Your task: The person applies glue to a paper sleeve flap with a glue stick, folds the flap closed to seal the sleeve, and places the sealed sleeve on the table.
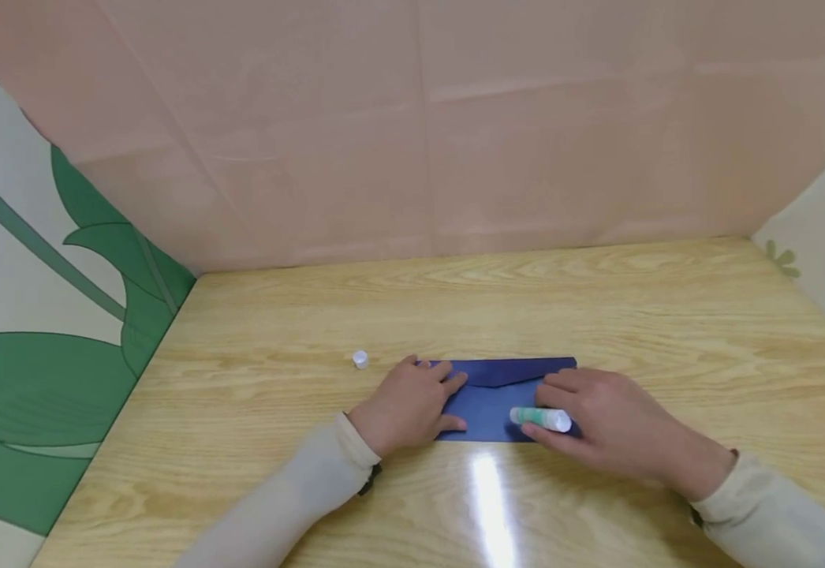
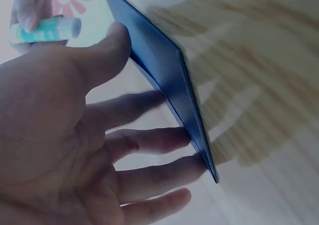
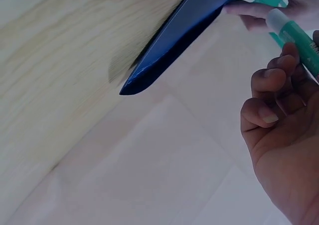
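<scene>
A dark blue envelope [image 1: 487, 412] lies on the table, its pointed flap [image 1: 498, 371] along the far edge. My left hand [image 1: 408, 404] rests on the envelope's left part with fingers spread. In the left wrist view, the thumb and fingers touch the envelope [image 2: 159, 68] near one end. Over its right part, my right hand [image 1: 607, 426] holds a green and white glue stick [image 1: 540, 418] between thumb and curled fingers. The right wrist view shows the glue stick [image 3: 299, 43] raised off the envelope [image 3: 174, 46].
A small white cap [image 1: 360, 360] stands on the wooden table [image 1: 278, 315], left of the envelope. Behind the table hangs a pinkish cloth [image 1: 419, 158]. A wall panel with green leaves [image 1: 22, 410] borders the left side.
</scene>
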### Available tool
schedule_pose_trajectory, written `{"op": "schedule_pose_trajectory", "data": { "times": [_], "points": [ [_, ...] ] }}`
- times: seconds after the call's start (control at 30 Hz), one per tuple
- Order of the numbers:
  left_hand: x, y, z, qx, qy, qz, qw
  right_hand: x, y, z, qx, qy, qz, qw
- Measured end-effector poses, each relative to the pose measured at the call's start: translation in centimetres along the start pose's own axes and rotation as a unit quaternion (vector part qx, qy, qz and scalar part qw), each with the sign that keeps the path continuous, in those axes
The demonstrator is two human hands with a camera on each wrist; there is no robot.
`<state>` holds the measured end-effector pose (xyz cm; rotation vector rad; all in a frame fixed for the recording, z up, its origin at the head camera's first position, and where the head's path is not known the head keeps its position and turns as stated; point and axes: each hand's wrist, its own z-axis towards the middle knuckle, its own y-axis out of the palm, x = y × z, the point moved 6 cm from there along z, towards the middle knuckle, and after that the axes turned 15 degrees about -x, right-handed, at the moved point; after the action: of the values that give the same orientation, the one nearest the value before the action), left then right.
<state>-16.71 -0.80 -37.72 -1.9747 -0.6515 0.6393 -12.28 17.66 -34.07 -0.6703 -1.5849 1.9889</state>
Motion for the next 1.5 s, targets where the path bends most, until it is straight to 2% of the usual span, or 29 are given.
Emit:
{"op": "schedule_pose_trajectory", "data": {
  "times": [0.13,0.3,0.53,0.67,0.77,0.97,1.3,1.4,1.5],
  "points": [
    [0.4,-0.2,0.2,0.001,-0.006,0.006,1.0000,-0.1,0.0,0.0,0.006,-0.002,0.000,1.0000],
    [0.6,-0.3,0.1,-0.012,-0.005,0.006,0.9999,-0.2,0.0,0.0,0.003,0.000,-0.002,1.0000],
    [0.7,0.0,0.2,-0.018,0.035,-0.002,0.9992,-0.1,0.1,-0.1,-0.007,0.004,-0.011,0.9999],
    [0.8,-0.1,0.3,-0.027,0.044,-0.021,0.9984,-0.1,0.1,-0.1,-0.008,0.004,-0.012,0.9999],
    [0.9,-0.1,0.2,-0.026,0.039,-0.030,0.9984,-0.1,0.1,-0.1,-0.003,0.001,-0.010,0.9999],
    [0.4,-0.2,0.1,-0.017,0.012,-0.021,0.9996,-0.2,-0.2,-0.2,0.011,-0.011,0.002,0.9999],
    [-0.6,-0.1,0.5,-0.026,0.032,-0.086,0.9954,-0.3,-0.1,-0.1,0.008,-0.009,0.000,0.9999],
    [-0.6,-0.2,0.8,-0.024,0.034,-0.071,0.9966,-0.3,0.0,-0.1,0.003,-0.005,-0.001,1.0000],
    [-0.3,-0.5,1.6,-0.027,0.030,-0.037,0.9985,-0.3,0.1,-0.1,0.003,-0.005,-0.003,1.0000]
  ]
}}
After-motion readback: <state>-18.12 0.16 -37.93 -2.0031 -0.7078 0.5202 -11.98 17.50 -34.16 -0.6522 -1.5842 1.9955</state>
